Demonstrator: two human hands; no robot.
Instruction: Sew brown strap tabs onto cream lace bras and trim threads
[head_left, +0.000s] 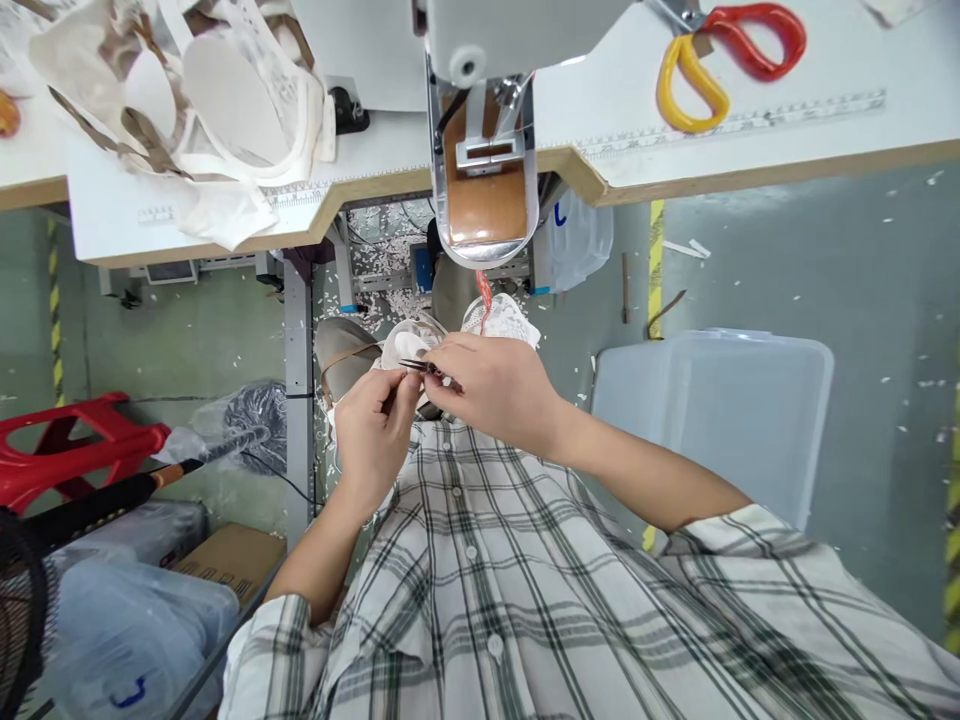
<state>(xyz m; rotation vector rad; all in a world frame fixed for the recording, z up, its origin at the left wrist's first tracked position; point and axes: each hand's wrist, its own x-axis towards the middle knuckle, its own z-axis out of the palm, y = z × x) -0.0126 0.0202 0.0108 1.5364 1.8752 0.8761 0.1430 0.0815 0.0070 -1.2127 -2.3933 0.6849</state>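
Observation:
My left hand [375, 425] is closed around a white lace garment piece [409, 345] held close to my chest. My right hand [495, 385] pinches a small pair of dark thread snips [429, 369], whose tips rest against the white fabric beside my left fingers. More of the lace piece [510, 320] shows above my right hand, with a red thread [485, 295] hanging down to it from the sewing machine head [487, 120] straight ahead.
A white sewing table [750, 120] carries red and yellow-handled scissors [727, 55] at the right and a pile of white garment pieces [202, 100] at the left. A translucent plastic bin [720, 400] stands on the floor to my right, a red stool [67, 445] to my left.

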